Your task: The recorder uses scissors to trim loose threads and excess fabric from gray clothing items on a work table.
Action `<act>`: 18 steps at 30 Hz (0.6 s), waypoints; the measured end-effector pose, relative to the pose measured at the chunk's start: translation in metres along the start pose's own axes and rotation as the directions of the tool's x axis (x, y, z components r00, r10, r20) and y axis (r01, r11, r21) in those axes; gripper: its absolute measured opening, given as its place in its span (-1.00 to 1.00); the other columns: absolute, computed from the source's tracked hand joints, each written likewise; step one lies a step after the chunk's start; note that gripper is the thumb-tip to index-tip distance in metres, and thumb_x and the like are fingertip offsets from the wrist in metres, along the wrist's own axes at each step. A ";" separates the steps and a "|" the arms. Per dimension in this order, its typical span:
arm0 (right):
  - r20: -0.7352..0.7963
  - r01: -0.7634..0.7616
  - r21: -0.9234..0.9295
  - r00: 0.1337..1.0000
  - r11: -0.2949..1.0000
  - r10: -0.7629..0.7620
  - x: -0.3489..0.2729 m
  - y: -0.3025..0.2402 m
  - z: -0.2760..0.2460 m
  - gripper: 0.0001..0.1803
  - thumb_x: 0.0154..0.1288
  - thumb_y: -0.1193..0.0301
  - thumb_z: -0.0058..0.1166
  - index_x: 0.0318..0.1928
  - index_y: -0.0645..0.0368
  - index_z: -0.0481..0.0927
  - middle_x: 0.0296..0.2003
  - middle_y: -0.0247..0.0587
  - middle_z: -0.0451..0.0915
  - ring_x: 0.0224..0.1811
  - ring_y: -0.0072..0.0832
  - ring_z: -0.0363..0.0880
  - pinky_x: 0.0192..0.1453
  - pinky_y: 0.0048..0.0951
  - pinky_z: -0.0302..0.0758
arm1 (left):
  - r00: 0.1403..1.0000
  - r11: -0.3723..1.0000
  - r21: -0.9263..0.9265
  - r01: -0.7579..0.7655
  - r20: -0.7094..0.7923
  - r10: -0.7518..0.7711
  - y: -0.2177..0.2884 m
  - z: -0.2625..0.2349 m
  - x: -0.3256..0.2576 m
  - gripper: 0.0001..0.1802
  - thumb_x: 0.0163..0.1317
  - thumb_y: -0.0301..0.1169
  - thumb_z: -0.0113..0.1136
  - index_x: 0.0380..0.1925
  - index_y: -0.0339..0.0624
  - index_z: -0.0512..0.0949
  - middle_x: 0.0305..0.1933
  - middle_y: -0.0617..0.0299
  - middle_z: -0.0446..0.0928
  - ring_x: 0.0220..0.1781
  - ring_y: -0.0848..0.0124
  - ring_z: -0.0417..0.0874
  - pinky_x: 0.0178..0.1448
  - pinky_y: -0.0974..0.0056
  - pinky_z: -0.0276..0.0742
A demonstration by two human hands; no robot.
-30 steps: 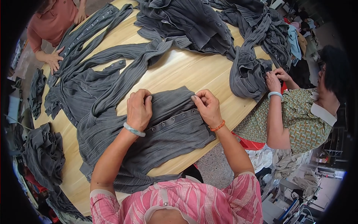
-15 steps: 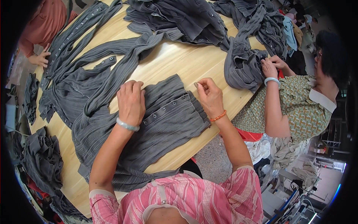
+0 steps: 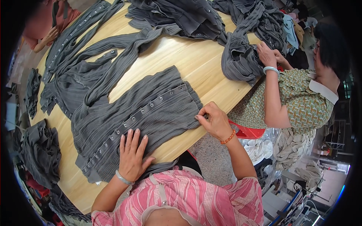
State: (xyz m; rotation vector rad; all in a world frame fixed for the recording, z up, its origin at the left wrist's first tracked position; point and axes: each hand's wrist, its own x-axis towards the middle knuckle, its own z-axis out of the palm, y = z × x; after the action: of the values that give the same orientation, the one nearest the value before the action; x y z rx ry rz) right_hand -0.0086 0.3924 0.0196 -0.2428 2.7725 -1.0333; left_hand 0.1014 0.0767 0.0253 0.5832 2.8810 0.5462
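Note:
A dark grey ribbed garment [image 3: 151,96] lies spread on the wooden table [image 3: 192,56], a row of metal snaps running diagonally along its placket. My left hand [image 3: 132,154] rests flat on the cloth below the snaps, fingers spread. At the garment's right end, my right hand [image 3: 213,119] pinches the corner of its edge between thumb and fingers.
Another grey garment [image 3: 81,84] lies left of mine, its sleeves stretched across the table. Grey garments are heaped at the far side [image 3: 181,17]. A co-worker [image 3: 298,98] on the right handles a grey bundle [image 3: 241,64]. A second person [image 3: 47,22] stands far left.
My left hand has come down and nearer, from the upper cloth to below the snaps. My right hand has moved down to the corner. The full snap row now shows.

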 end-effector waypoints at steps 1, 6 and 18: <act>0.006 0.012 0.001 1.000 1.000 -0.012 0.001 0.000 0.001 -0.76 0.18 0.29 0.29 -0.29 0.19 0.59 -0.36 -0.15 0.54 -0.33 -0.19 0.61 -0.26 -0.25 0.50 | 1.000 1.000 0.003 0.011 -0.006 -0.011 0.000 0.002 -0.006 -0.11 0.07 -0.13 0.38 0.38 -0.18 0.26 0.53 -0.12 0.06 0.57 -0.11 -0.02 0.55 -0.20 -0.18; -0.017 -0.057 0.124 0.998 0.991 0.059 0.002 0.004 0.008 -0.78 0.24 0.33 0.25 -0.31 0.19 0.53 -0.43 -0.12 0.62 -0.40 -0.25 0.63 -0.28 -0.29 0.52 | 0.996 0.996 -0.025 0.090 -0.017 -0.090 -0.001 0.012 -0.036 -0.10 0.07 -0.07 0.37 0.40 -0.10 0.24 0.55 -0.12 0.00 0.59 -0.08 -0.07 0.55 -0.19 -0.23; -0.228 0.041 0.112 0.974 0.993 -0.014 -0.003 0.026 0.007 -0.75 0.29 0.61 0.04 -0.02 0.22 0.52 -0.33 -0.36 0.46 -0.37 -0.65 0.39 -0.23 -0.58 0.40 | 0.972 0.983 -0.185 0.003 -0.231 -0.046 -0.004 0.045 -0.053 -0.17 0.21 -0.01 0.22 0.40 -0.14 0.22 0.52 -0.18 0.04 0.58 -0.08 0.00 0.57 -0.15 -0.16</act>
State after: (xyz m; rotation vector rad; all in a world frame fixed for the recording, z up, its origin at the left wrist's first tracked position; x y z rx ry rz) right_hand -0.0064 0.4081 -0.0026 -0.1566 2.9008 -1.3008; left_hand 0.1579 0.0658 -0.0135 0.4825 3.0021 0.9236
